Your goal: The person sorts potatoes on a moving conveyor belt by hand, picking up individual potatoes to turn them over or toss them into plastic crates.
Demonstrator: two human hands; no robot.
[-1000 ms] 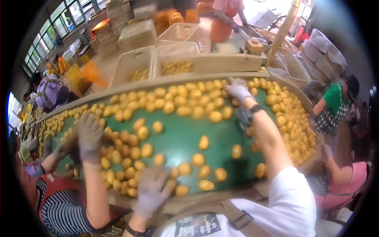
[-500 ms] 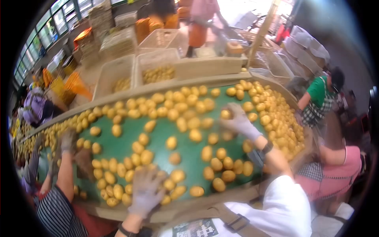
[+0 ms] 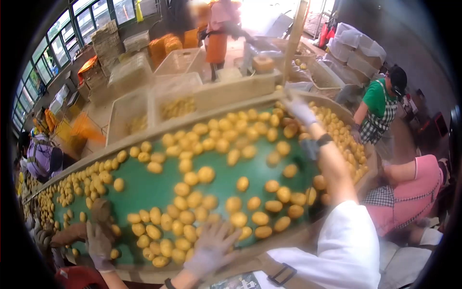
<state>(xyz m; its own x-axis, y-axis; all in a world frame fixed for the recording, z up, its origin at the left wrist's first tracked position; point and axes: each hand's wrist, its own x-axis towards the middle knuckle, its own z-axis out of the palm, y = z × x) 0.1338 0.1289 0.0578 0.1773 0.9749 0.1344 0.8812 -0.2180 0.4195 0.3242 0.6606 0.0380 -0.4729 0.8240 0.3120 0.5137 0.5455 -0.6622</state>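
Many yellow potatoes [image 3: 207, 174] lie spread over a green conveyor belt [image 3: 144, 189]. My left hand [image 3: 209, 249], in a pale glove, is near the belt's front edge, fingers spread over a cluster of potatoes. My right hand [image 3: 301, 111], gloved too, reaches across to the belt's far edge, its fingers stretched out and somewhat blurred. Potatoes lie just below and left of its fingers, and one small potato [image 3: 279, 88] sits near the fingertips by the far rim. No potato shows within that hand.
At left, a co-worker's gloved hand [image 3: 98, 246] is beside a brown flap [image 3: 102, 211] over the belt. Crates [image 3: 129, 115] stand beyond the far rim, some holding potatoes. People in a green top [image 3: 373, 98] and pink clothing [image 3: 406, 195] are at right.
My right hand has moved from mid-belt to the far edge; the potato it held no longer shows in it. My left hand has shifted right. The view has turned a little.
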